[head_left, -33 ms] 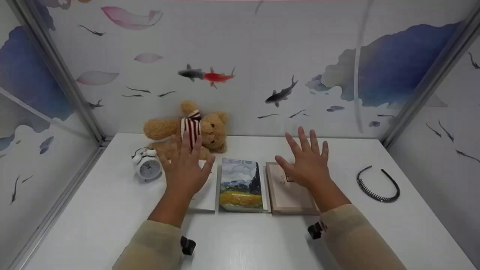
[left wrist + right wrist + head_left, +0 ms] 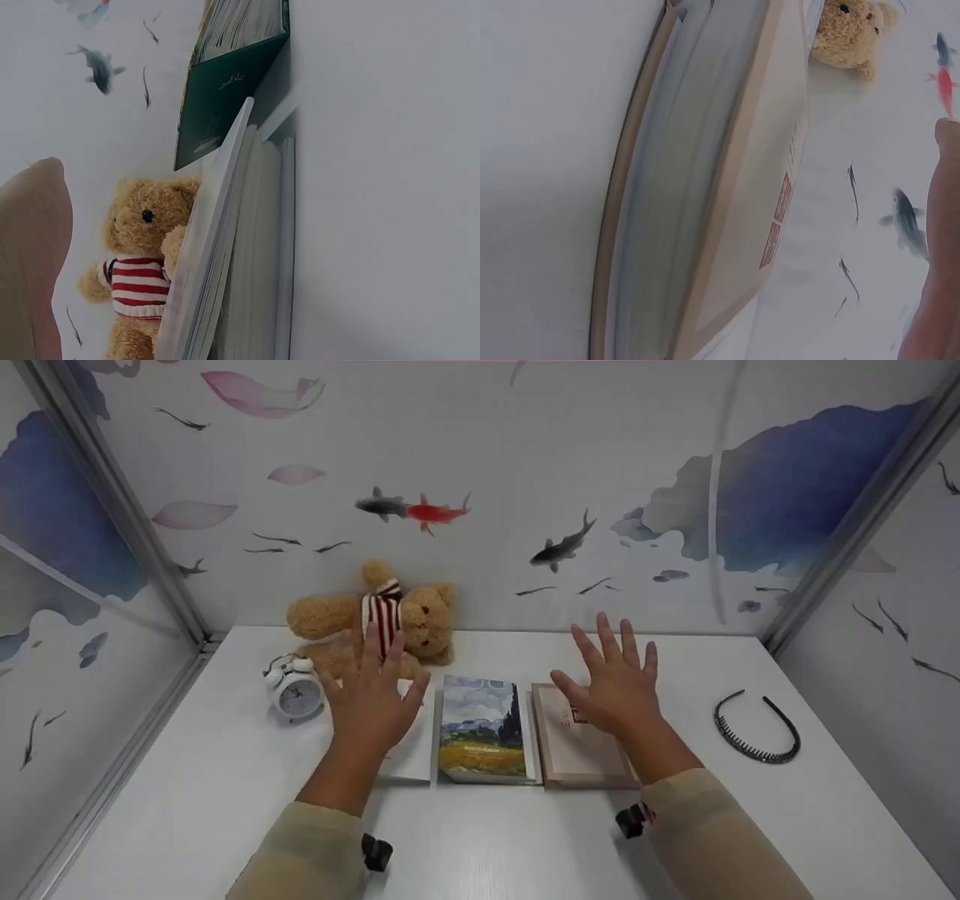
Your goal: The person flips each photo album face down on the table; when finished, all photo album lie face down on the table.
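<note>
The left hand (image 2: 375, 701) and right hand (image 2: 619, 682), fingers spread wide, hover above a white book (image 2: 409, 754) and a beige book (image 2: 559, 750) respectively; between these lies a landscape-covered book (image 2: 480, 727), all three on the white tabletop (image 2: 487, 840) before a fish-printed wall (image 2: 480, 435)

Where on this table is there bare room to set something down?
Free: the white tabletop in front of the landscape-covered book and the black toothed headband. Crowded: around the left hand, where a brown plush bear, white round alarm clock and white book gather.
</note>
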Available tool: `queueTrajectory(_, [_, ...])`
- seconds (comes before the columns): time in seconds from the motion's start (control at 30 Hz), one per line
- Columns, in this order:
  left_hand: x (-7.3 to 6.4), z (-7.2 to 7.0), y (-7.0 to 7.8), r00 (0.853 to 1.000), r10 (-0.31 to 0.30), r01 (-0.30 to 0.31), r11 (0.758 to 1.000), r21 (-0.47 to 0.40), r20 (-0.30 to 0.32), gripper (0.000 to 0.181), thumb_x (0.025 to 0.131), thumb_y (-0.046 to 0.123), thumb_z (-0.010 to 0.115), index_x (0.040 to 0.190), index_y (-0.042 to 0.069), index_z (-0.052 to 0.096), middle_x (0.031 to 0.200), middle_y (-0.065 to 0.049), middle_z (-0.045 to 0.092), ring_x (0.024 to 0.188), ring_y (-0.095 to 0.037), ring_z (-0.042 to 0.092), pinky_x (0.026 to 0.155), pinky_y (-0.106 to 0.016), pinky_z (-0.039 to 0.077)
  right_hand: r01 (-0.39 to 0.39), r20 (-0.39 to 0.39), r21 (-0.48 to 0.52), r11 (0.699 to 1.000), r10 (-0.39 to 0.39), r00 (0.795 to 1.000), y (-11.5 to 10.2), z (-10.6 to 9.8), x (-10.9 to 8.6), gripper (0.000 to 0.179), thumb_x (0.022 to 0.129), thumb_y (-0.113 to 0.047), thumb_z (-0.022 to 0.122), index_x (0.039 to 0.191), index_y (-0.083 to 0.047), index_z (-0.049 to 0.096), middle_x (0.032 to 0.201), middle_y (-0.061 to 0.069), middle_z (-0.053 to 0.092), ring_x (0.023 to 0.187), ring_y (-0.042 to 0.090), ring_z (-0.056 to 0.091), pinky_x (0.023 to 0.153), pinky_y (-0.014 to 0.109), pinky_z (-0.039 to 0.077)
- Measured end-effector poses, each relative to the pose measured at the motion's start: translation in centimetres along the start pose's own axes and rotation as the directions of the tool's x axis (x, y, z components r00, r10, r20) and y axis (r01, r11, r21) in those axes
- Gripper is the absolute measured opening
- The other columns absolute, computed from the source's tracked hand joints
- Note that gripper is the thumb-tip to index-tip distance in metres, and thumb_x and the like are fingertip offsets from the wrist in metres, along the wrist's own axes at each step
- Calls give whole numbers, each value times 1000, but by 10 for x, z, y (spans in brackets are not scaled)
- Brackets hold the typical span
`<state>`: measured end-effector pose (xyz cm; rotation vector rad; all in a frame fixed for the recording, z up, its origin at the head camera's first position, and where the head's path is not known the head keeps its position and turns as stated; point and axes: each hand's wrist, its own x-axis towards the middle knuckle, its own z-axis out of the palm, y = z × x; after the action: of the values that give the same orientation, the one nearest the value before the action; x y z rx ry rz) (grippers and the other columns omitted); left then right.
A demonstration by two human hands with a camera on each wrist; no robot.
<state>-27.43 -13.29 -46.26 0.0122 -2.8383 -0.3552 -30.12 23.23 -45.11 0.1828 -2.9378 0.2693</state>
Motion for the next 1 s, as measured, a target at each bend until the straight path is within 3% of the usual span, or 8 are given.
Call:
queueTrajectory(0.23, [-6, 6, -1, 999, -13, 13, 1000, -11, 36, 84, 104, 81, 31, 173, 40, 6, 184, -2, -4, 169, -37, -17, 124, -79, -17, -3, -2, 29, 1000, 3, 1000, 7, 0, -7, 94, 97, -90, 28, 173, -38, 13, 183, 3, -6, 169, 40, -11, 129, 76, -11])
queueTrajectory(0.57, [-12, 6, 5, 998, -5, 5, 1000, -10, 55, 85, 104, 80, 33, 174, 37, 10, 184, -4, -1, 169, -38, -13, 127, -80, -10, -19, -22, 99, 995, 22, 1000, 26, -7, -21, 91, 99, -86, 34, 173, -38, 13, 184, 4, -2, 170, 40, -9, 129, 77, -7])
queueTrajectory(0.8, [-17, 10, 12, 999, -3, 5, 1000, -31, 44, 83, 105, 76, 38, 173, 36, 14, 184, -6, 4, 170, -39, -5, 128, -81, -2, -40, -5, 144, 989, 41, 999, 35, -15, -34, 91, 100, -84, 36, 174, -36, 10, 184, 7, 7, 169, 44, 5, 127, 80, 7])
queueTrajectory(1.0, [-25, 16, 26, 996, 6, -2, 999, -44, 90, 83, 105, 75, 39, 173, 36, 15, 184, -6, 3, 170, -38, -4, 128, -81, 2, -57, -13, 190, 980, 60, 998, 45, -16, -49, 86, 104, -77, 39, 174, -32, 14, 182, 11, 14, 167, 45, 13, 123, 83, 15])
